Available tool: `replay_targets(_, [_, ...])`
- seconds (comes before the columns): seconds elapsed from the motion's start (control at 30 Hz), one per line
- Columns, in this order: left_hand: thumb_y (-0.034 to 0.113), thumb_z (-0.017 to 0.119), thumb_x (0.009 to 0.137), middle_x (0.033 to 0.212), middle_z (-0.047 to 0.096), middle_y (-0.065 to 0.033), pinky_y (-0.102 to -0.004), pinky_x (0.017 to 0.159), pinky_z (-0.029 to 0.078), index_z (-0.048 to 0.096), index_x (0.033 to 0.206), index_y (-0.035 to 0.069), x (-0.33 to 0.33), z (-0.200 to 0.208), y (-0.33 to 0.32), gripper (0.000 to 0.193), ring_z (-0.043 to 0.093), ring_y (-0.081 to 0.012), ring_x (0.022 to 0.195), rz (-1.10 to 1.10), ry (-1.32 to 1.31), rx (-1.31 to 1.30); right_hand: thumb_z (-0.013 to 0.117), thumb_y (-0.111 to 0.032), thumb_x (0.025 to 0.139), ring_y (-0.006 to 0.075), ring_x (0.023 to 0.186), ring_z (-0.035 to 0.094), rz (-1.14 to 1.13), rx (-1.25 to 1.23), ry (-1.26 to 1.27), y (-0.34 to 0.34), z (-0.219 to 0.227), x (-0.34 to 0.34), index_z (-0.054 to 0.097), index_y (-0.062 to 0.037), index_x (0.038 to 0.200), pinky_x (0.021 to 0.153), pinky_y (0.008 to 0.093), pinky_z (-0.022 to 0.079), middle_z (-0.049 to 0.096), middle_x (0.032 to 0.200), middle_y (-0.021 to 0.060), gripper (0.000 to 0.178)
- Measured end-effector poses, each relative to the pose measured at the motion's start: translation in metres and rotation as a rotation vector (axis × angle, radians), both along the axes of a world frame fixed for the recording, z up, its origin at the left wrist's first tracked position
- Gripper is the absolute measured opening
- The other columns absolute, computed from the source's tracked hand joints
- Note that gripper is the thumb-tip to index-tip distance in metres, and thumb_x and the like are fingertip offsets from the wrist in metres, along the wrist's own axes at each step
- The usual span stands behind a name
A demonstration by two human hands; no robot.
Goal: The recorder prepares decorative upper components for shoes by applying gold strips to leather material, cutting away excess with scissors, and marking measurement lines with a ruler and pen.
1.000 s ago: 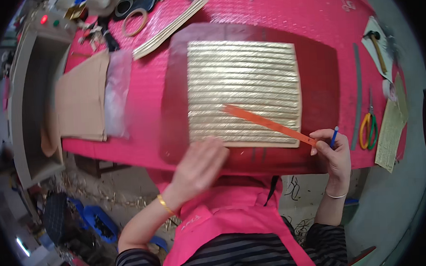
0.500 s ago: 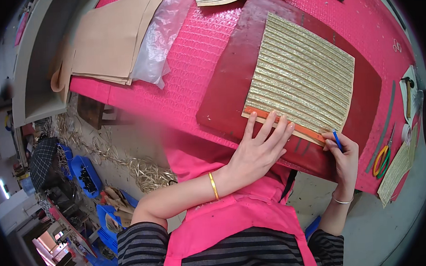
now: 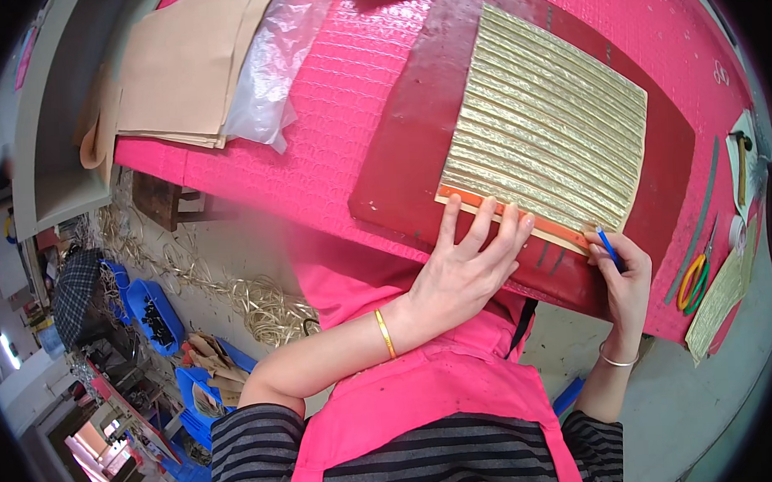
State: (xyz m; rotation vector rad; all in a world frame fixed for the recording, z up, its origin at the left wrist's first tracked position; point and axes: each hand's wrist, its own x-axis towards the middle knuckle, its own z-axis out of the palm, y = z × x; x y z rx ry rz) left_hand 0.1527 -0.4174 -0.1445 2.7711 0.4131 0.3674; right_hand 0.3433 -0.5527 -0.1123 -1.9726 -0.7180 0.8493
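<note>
A gold sheet with raised parallel ridges point(image 3: 550, 115) lies on a dark red board point(image 3: 408, 161). Along its near edge runs a narrow orange strip point(image 3: 553, 224), straight like a ruler. My left hand point(image 3: 466, 276) has its fingers spread, with the fingertips pressing on the strip and the sheet's near border. At the strip's right end my right hand point(image 3: 625, 276) pinches a blue pen point(image 3: 608, 247), its fingertips touching the strip and the sheet's corner. The pen's writing tip cannot be made out.
Tan sheets point(image 3: 185, 68) and clear plastic point(image 3: 264, 81) lie at the left of the pink table cover point(image 3: 328, 130). Scissors with yellow and green handles point(image 3: 692, 284) lie at the right, near another gold piece point(image 3: 721, 306). Blue bins point(image 3: 156, 316) stand on the floor at left.
The whole view has shifted a little, the table things sitting slightly higher in the picture. Both hands keep nearly the same places on the strip, and the pen tilts slightly more.
</note>
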Motion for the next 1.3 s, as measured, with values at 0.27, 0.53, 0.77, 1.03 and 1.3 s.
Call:
replay_targets(0.27, [0.024,0.06,0.08,0.119,0.045,-0.0108,-0.0538,0.101,0.023,0.044,0.13,0.018,0.006,0.014,0.001,0.053,0.038,-0.0292,0.112,0.063,0.123,0.086,0.047,-0.019,0.09,0.014,0.07,0.043,-0.321,0.615,-0.602,-0.012,0.017,0.018,0.06,0.002,0.08,0.058,0.0248,0.033,0.051,0.083,0.0076,0.026])
replay_targets(0.53, [0.015,0.054,0.075,0.114,0.041,-0.0151,-0.0647,0.094,0.024,0.035,0.135,0.03,0.015,0.014,-0.005,0.064,0.037,-0.0374,0.111,0.044,0.151,0.112,0.056,-0.013,0.087,0.0111,0.063,0.048,-0.016,0.45,-0.088,0.011,-0.009,-0.012,0.056,-0.0001,0.078,0.056,0.0232,0.037,0.053,0.071,0.0039,0.016])
replay_targets(0.77, [0.012,0.053,0.074,0.114,0.04,-0.0163,-0.0655,0.093,0.024,0.034,0.136,0.03,0.014,0.014,-0.004,0.068,0.037,-0.0384,0.112,0.019,0.169,0.125,0.061,-0.007,0.081,0.0203,0.061,0.05,0.108,0.331,-0.358,0.02,-0.01,-0.011,0.057,-0.0015,0.077,0.056,0.0284,0.04,0.054,0.068,0.0073,0.008])
replay_targets(1.03, [0.011,0.053,0.073,0.114,0.039,-0.0166,-0.0662,0.092,0.025,0.033,0.136,0.03,0.015,0.016,-0.005,0.069,0.037,-0.0391,0.111,0.018,0.186,0.142,0.065,-0.007,0.076,0.0227,0.062,0.049,0.158,0.314,-0.464,0.025,-0.007,-0.014,0.057,-0.0015,0.075,0.056,0.0308,0.04,0.055,0.068,0.0073,0.01])
replay_targets(1.3, [0.023,0.054,0.082,0.114,0.042,-0.0138,-0.0608,0.095,0.025,0.041,0.131,0.038,0.017,0.02,-0.005,0.053,0.039,-0.0343,0.108,0.043,0.242,0.182,0.065,-0.007,0.077,0.0219,0.06,0.049,0.158,0.306,-0.464,0.025,-0.006,-0.014,0.057,-0.002,0.077,0.055,0.0302,0.04,0.053,0.067,0.0073,0.009])
